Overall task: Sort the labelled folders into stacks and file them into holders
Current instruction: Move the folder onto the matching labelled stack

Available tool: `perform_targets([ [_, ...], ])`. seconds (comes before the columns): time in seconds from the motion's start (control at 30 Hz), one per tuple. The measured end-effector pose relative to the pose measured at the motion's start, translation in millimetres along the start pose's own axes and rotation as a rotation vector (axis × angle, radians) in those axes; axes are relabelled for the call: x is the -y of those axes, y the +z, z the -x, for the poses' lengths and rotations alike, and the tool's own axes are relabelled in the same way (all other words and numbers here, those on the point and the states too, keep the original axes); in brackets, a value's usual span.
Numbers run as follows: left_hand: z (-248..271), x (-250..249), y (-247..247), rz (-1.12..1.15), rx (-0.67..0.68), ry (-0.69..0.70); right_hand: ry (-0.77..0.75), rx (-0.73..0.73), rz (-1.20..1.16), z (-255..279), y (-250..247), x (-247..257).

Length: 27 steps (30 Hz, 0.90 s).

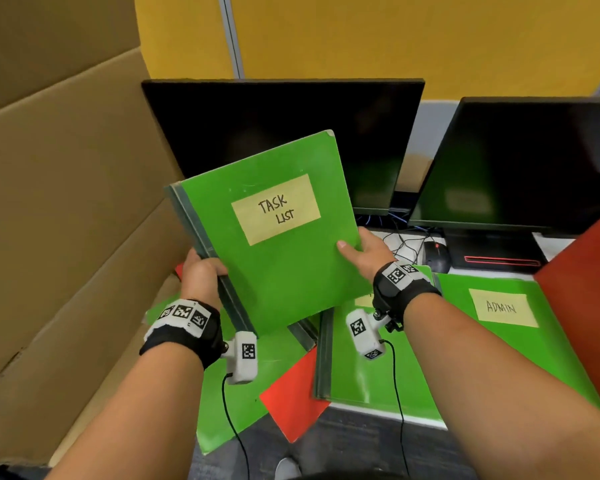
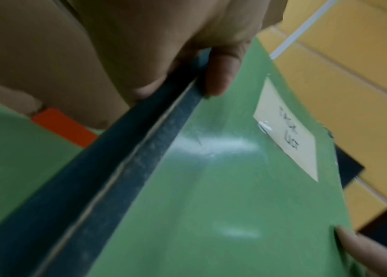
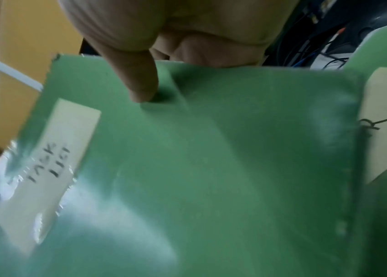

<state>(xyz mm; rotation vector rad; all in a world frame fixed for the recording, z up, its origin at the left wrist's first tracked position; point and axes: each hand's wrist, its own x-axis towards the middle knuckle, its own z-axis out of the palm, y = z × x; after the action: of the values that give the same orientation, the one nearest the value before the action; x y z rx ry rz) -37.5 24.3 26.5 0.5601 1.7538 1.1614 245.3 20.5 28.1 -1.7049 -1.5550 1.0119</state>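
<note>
Green folder (image 1: 274, 237) — "TASK LIST"; desk folder (image 1: 482, 341) — "ADMIN"

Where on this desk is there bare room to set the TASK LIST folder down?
Hardly any: the white desk shows only between the black monitor base and green ADMIN folder. Nearer, green and red folders overlap. Both hands hold the green TASK LIST folder.

Desk (image 1: 548, 245) bears green folders (image 1: 395, 362), red ones, apparently monitors.

Bright head view; blurred, glare-streaked wrist views
</note>
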Motion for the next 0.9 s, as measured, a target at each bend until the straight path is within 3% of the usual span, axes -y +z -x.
perform_targets([
  [0.17,16,40,45,-0.174,0.169,0.053,0.067,-0.100,0.060,7,-26,-24],
  [0.37,33,97,89,-0.372,0.423,0.001,0.374,-0.207,0.019,35,-52,-88],
  [0.43,39,111,99,-0.389,0.426,-0.022,0.468,-0.265,-0.030,45,-61,-112],
  [0.63,45,147,105,-0.810,0.360,0.227,0.705,-0.308,-0.005,71,-81,-163],
  [0.9,55,154,119,-0.951,0.310,0.255,0.788,-0.281,0.062,82,-80,-189],
])
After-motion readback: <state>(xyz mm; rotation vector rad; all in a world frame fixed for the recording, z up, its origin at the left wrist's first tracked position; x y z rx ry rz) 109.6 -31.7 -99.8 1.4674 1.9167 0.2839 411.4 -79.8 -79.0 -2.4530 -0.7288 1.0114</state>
